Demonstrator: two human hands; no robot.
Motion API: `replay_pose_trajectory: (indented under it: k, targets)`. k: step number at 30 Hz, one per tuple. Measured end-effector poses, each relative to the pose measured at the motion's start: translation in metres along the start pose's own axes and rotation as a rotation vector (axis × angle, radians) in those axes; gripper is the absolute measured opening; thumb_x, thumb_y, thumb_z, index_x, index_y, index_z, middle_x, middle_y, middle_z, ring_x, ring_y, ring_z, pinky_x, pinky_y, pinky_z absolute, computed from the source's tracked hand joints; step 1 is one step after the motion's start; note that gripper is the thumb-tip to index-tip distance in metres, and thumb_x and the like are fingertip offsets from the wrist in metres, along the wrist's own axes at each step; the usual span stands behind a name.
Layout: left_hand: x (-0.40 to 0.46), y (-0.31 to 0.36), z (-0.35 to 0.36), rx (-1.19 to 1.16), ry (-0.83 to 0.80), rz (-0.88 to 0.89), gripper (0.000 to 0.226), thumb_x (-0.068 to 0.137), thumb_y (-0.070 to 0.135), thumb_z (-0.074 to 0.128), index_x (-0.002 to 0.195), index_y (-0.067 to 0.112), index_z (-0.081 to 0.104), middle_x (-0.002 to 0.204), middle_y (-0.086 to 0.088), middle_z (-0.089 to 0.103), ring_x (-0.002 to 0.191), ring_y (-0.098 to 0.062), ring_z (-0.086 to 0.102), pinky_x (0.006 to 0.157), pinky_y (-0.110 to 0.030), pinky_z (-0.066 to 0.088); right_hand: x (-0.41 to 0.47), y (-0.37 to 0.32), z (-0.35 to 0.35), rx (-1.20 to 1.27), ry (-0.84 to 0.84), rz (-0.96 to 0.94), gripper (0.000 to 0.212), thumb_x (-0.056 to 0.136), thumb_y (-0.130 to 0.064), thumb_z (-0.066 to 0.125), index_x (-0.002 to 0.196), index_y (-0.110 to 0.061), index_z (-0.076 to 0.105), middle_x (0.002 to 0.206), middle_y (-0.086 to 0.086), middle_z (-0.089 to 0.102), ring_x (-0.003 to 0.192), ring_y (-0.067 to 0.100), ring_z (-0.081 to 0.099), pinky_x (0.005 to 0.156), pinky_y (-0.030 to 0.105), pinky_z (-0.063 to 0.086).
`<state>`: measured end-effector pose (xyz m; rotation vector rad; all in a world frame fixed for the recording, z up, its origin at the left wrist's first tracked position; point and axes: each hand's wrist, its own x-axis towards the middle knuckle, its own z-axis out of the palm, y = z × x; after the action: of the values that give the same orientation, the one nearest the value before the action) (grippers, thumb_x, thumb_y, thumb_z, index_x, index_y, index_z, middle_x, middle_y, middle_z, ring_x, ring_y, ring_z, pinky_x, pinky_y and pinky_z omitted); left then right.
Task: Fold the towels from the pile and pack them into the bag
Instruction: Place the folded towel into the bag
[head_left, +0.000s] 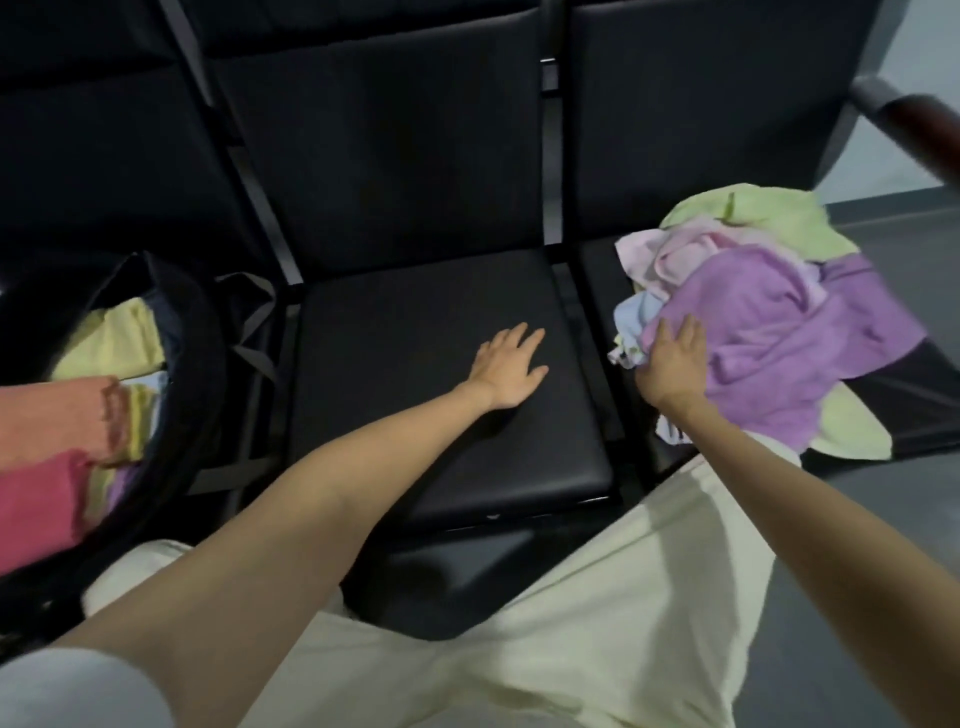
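On the left seat stands an open black bag (171, 332), and folded towels (57, 421) lie inside it: yellow at the back, then orange, red, and a little purple at the near side. On the middle seat (415, 467) the left hand (511, 371) lies flat, palm down, near the right edge of the cushion; its fingers (524, 338) are straight and a little spread, and they hold nothing. On the right seat, at its left edge, lies the pile of loose towels (769, 322): green, pink, pale blue and purple on top. The right hand (675, 369) rests on the near left side of this pile, on the purple towel (779, 353). Its fingers curl into the cloth, but how firmly they hold it I cannot tell. The person's pale trousers (545, 623) fill the near side.
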<state>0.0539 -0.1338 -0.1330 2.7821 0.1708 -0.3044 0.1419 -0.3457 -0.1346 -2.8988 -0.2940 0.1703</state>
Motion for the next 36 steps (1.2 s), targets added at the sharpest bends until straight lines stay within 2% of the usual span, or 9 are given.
replay_pose_trajectory:
  k: [4,10,14,16,19,24,29,32,36]
  targets:
    - [0.032,0.058,0.011,-0.021,-0.034,0.137,0.059,0.097,0.038,0.048,0.149,0.02,0.029,0.157,-0.008,0.022,0.143,-0.029,0.022,0.114,-0.043,0.026,0.004,0.053,-0.009,0.167,0.245,0.156,0.056,0.089,-0.015,0.054,0.142,-0.007,0.038,0.151,0.035,0.005,0.141,0.048,0.005,0.114,0.05,0.007]
    - [0.078,0.137,0.026,-0.103,-0.11,0.304,0.068,0.088,0.041,0.064,0.145,0.016,0.038,0.149,-0.009,0.037,0.135,-0.031,0.035,0.109,-0.04,0.032,0.008,0.107,-0.017,0.261,0.269,0.326,0.059,0.091,-0.018,0.052,0.146,-0.023,0.032,0.153,0.033,-0.003,0.141,0.049,0.001,0.114,0.054,0.009]
    - [0.103,0.176,0.032,-0.146,-0.138,0.348,0.07,0.084,0.039,0.07,0.141,0.013,0.042,0.139,-0.012,0.047,0.128,-0.029,0.042,0.103,-0.037,0.036,0.005,0.125,-0.019,0.435,0.242,0.417,0.064,0.093,-0.02,0.05,0.15,-0.025,0.022,0.15,0.036,-0.004,0.137,0.051,0.017,0.113,0.047,0.022]
    - [0.11,0.19,0.037,-0.178,-0.127,0.318,0.059,0.085,0.038,0.069,0.134,0.011,0.05,0.127,-0.014,0.054,0.12,-0.028,0.048,0.098,-0.037,0.04,0.003,0.129,-0.021,0.529,0.212,0.467,0.066,0.093,-0.021,0.051,0.151,-0.022,0.019,0.148,0.037,0.006,0.129,0.051,0.031,0.108,0.042,0.03]
    - [0.119,0.199,0.05,-0.295,-0.057,0.237,0.022,0.088,0.026,0.067,0.091,0.004,0.065,0.094,-0.014,0.06,0.097,-0.032,0.057,0.081,-0.039,0.044,0.002,0.129,-0.023,0.605,0.218,0.491,0.065,0.092,-0.017,0.053,0.148,-0.009,0.022,0.137,0.033,0.035,0.12,0.046,0.042,0.101,0.042,0.035]
    - [0.099,0.192,0.046,-0.7,0.103,0.018,0.024,0.094,0.019,0.057,0.072,0.01,0.053,0.069,-0.004,0.053,0.07,-0.019,0.048,0.063,-0.03,0.033,-0.002,0.121,-0.03,0.798,0.317,0.584,0.054,0.09,-0.006,0.045,0.141,-0.004,0.027,0.133,0.022,0.049,0.116,0.037,0.051,0.095,0.036,0.039]
    - [0.054,0.155,0.02,-0.971,0.252,-0.006,0.017,0.095,0.011,0.053,0.084,-0.001,0.059,0.071,-0.008,0.055,0.068,-0.016,0.052,0.066,-0.028,0.044,-0.032,0.068,-0.047,0.936,0.436,0.333,0.046,0.088,0.001,0.043,0.134,-0.004,0.036,0.115,0.012,0.055,0.092,0.02,0.054,0.08,0.013,0.034]
    - [0.027,0.123,-0.009,-0.998,0.366,-0.023,0.015,0.096,0.011,0.051,0.085,0.005,0.06,0.071,-0.001,0.057,0.067,-0.012,0.053,0.064,-0.021,0.044,-0.051,0.031,-0.041,0.967,0.402,0.227,0.041,0.088,-0.002,0.047,0.128,-0.006,0.043,0.073,-0.003,0.048,0.062,0.01,0.046,0.068,0.019,0.037]
    - [-0.004,0.067,-0.036,-0.956,0.443,-0.05,0.016,0.097,0.015,0.051,0.085,0.011,0.062,0.078,-0.003,0.062,0.075,-0.015,0.059,0.071,-0.03,0.051,-0.075,-0.02,-0.018,0.951,0.335,0.08,0.027,0.087,-0.004,0.052,0.114,-0.003,0.055,0.064,-0.008,0.042,0.057,0.003,0.041,0.059,0.018,0.033]
